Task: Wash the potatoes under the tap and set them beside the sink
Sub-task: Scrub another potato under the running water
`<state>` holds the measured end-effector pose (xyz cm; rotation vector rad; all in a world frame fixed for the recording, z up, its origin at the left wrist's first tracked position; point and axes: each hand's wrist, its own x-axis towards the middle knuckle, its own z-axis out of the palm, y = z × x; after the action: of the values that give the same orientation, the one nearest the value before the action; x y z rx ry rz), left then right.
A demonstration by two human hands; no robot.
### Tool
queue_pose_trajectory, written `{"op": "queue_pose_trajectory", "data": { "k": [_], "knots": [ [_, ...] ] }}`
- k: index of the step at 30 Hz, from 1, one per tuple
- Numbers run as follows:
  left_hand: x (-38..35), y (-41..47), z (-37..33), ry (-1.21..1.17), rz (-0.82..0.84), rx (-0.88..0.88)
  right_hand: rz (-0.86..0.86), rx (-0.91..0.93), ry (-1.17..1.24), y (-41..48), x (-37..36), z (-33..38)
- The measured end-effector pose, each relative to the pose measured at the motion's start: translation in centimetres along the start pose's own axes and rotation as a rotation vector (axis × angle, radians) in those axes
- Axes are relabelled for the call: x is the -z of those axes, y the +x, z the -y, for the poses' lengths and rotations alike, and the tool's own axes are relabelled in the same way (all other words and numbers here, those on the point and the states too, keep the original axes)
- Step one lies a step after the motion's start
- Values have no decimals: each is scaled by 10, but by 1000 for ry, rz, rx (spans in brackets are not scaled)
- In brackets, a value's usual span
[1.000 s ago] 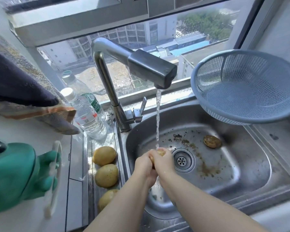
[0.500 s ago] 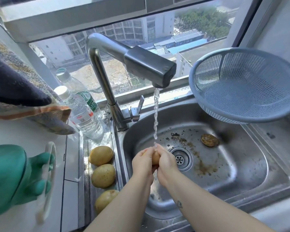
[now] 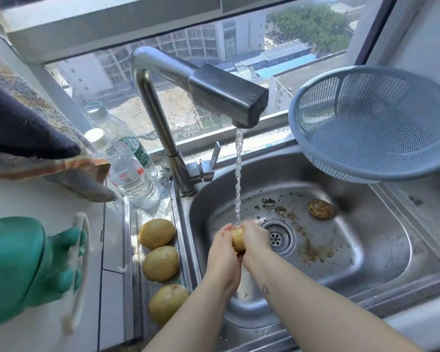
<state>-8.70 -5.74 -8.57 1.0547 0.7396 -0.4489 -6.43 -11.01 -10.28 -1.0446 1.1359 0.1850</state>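
Note:
Water runs from the steel tap (image 3: 229, 100) into the steel sink (image 3: 381, 252). Under the stream, my left hand (image 3: 222, 247) and my right hand (image 3: 255, 241) grip one yellow potato (image 3: 238, 238) between them, just left of the drain (image 3: 276, 238). Only a strip of that potato shows between my hands. Three washed-looking yellow potatoes lie in a row on the steel ledge left of the basin: a far one (image 3: 156, 233), a middle one (image 3: 160, 264) and a near one (image 3: 168, 302).
A grey-blue plastic colander (image 3: 374, 123) sits tilted at the sink's back right corner. Two water bottles (image 3: 127, 171) stand behind the potato row. A green frog-shaped holder (image 3: 28, 270) is on the white counter at left. Dirt and a brown round scrap (image 3: 320, 209) lie in the basin.
My hands have kept rubbing the potato under the stream, turning it slightly. The view has shifted a little; the three potatoes on the ledge have not moved.

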Motion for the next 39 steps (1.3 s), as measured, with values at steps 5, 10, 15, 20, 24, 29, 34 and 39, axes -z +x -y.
{"op": "queue_pose_trajectory", "data": {
  "k": [5,10,15,20,24,29,34,39],
  "knots": [
    [19,1,9,373,154,-212,20,-169,121,-11,4,12],
    [0,9,-6,99,-39,-106,327,73,81,-14,7,10],
    [-11,18,-29,83,-164,113,522,460,-515,-12,36,8],
    [-13,15,-24,142,-90,157,307,596,-621,-5,36,3],
    [-11,-3,-11,99,85,156,155,473,-549,3,25,9],
    [0,0,-2,130,175,-7,321,223,-491,-4,22,19],
    [1,5,-14,104,115,-19,615,192,-495,0,34,20],
    [-1,16,-22,138,99,78,729,300,-576,2,51,25]
  ]
}}
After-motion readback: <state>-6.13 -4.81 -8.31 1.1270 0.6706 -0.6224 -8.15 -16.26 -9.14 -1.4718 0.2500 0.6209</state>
